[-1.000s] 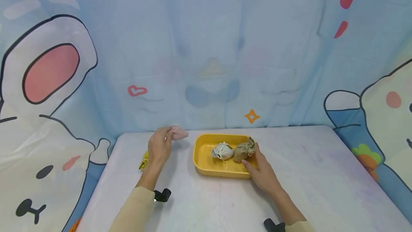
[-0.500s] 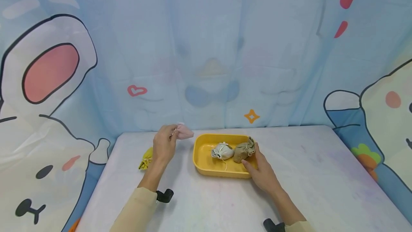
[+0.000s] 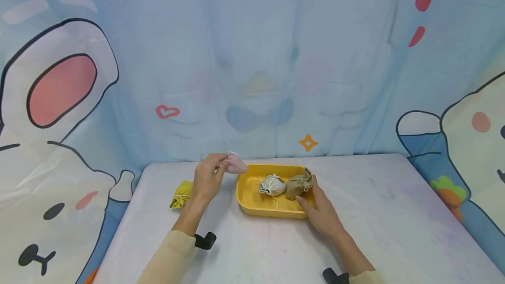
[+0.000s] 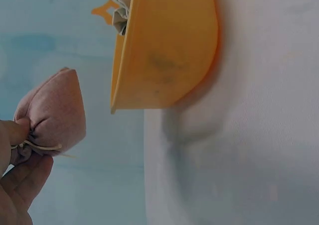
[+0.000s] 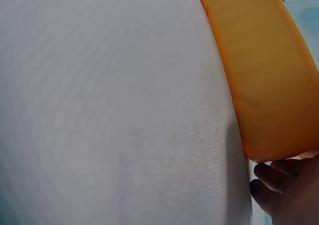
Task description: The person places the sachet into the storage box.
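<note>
My left hand (image 3: 208, 178) pinches a small pink drawstring pouch (image 3: 236, 164) by its tied neck. The pouch hangs in the air at the left end of a yellow tray (image 3: 256, 211); the left wrist view shows its full, rounded body and thin cord. Inside the tray lie a pale grey-white pouch (image 3: 272, 185) and an olive-brown pouch (image 3: 298, 184), side by side towards the right. My right hand (image 3: 323, 209) grips the tray's right end, thumb over the front rim and fingers along the outer wall (image 5: 279, 95).
A yellow-green tied pouch (image 3: 181, 194) lies on the white-covered table (image 3: 268, 253), left of my left forearm. Behind the table's back edge hangs a blue printed curtain (image 3: 252, 56).
My left hand has moved right with the pink pouch, from short of the tray up to its left rim. More of the yellow-green pouch shows. The right hand and tray stay put.
</note>
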`<act>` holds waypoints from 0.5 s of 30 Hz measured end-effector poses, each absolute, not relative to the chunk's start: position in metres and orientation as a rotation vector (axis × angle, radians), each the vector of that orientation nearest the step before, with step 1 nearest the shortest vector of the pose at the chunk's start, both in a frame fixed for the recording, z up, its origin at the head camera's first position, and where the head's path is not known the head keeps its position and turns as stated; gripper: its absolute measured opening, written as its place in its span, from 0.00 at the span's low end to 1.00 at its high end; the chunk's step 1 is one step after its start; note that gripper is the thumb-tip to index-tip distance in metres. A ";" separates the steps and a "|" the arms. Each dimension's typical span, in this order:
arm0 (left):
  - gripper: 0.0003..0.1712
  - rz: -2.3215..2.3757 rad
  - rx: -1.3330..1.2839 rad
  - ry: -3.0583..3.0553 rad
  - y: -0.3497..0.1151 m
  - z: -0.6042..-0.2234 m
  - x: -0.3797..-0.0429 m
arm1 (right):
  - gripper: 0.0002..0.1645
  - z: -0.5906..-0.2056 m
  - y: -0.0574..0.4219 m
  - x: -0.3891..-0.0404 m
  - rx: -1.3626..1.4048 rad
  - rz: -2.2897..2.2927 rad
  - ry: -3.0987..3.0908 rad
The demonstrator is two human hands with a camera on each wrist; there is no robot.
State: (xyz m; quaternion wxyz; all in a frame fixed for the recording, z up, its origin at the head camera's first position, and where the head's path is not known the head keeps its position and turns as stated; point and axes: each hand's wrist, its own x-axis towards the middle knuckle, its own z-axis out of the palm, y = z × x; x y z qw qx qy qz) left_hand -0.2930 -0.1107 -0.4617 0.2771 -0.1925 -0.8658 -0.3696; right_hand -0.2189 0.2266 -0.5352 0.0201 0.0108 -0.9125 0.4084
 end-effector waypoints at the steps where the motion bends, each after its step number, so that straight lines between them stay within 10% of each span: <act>1: 0.11 -0.996 -0.529 -2.317 -0.110 -0.462 -0.293 | 0.57 -0.535 0.227 -0.219 0.031 1.266 -2.833; 15: 0.12 -1.016 -0.752 -2.371 -0.088 -0.469 -0.294 | 0.57 -0.536 0.226 -0.219 0.025 1.260 -2.838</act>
